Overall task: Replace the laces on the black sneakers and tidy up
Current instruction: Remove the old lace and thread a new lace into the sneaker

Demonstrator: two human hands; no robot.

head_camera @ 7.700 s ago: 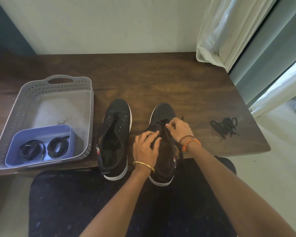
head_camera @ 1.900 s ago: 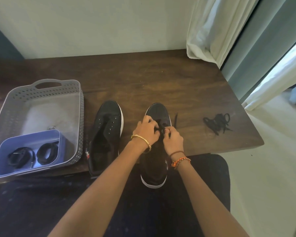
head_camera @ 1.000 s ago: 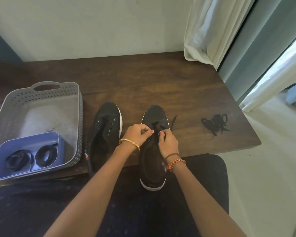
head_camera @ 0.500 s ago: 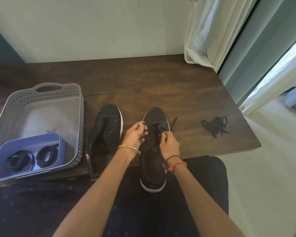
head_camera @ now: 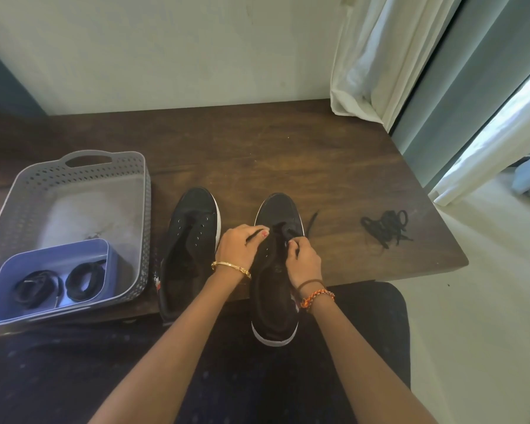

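Head view: left hand (head_camera: 242, 244) and right hand (head_camera: 302, 260) each pinch the lace (head_camera: 289, 232) over the right sneaker (head_camera: 277, 215) at the table (head_camera: 288, 154) edge — best to draw both ends evenly.

A single wide-angle camera sits on the person's head, looking forward and steeply down. It takes in the wooden table (head_camera: 288, 154) from its near edge to the far wall (head_camera: 181, 47), with the forearms entering from the bottom. The grey basket (head_camera: 22, 191) bounds the left, the curtain (head_camera: 371, 56) the far right. The view is close, and its edges bend.
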